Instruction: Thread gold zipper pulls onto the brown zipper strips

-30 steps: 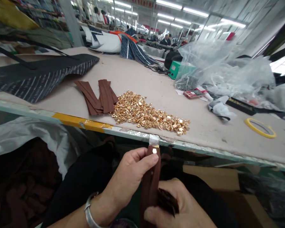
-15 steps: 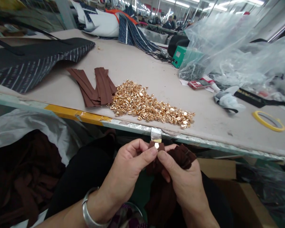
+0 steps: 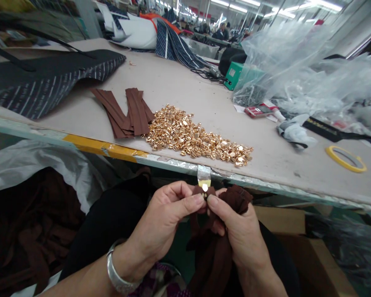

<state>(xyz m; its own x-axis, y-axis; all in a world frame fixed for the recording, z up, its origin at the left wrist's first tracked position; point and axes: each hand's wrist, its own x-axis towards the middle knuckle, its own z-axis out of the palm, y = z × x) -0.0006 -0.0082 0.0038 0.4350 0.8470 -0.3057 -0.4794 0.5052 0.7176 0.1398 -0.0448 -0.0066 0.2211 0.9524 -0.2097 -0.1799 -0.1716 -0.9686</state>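
Note:
My left hand (image 3: 165, 218) and my right hand (image 3: 243, 231) meet just below the table's front edge. Both pinch a brown fabric strip (image 3: 212, 260) between thumb and fingers. A small shiny metal piece (image 3: 205, 188) sits on the strip between my two thumbs; it looks like the gold ones on the table. More of the brown material is bunched in my right palm, and lengths hang down below it. In front of my hands lies a pile of small gold-coloured metal pieces (image 3: 185, 134). Several flat brown strips (image 3: 138, 111) rest against its left side.
A green box (image 3: 234, 74) with cables stands at the back, beside clear plastic bags (image 3: 290, 62). A yellow tape roll (image 3: 346, 159) lies at the right. Striped dark fabric (image 3: 52, 82) covers the left. A cardboard box (image 3: 315, 255) stands below the table (image 3: 266, 152).
My fingers have shifted slightly on the strip, whose ends now bend away around the small metal piece. More brown strip shows hanging below my hands. The pile looks unchanged.

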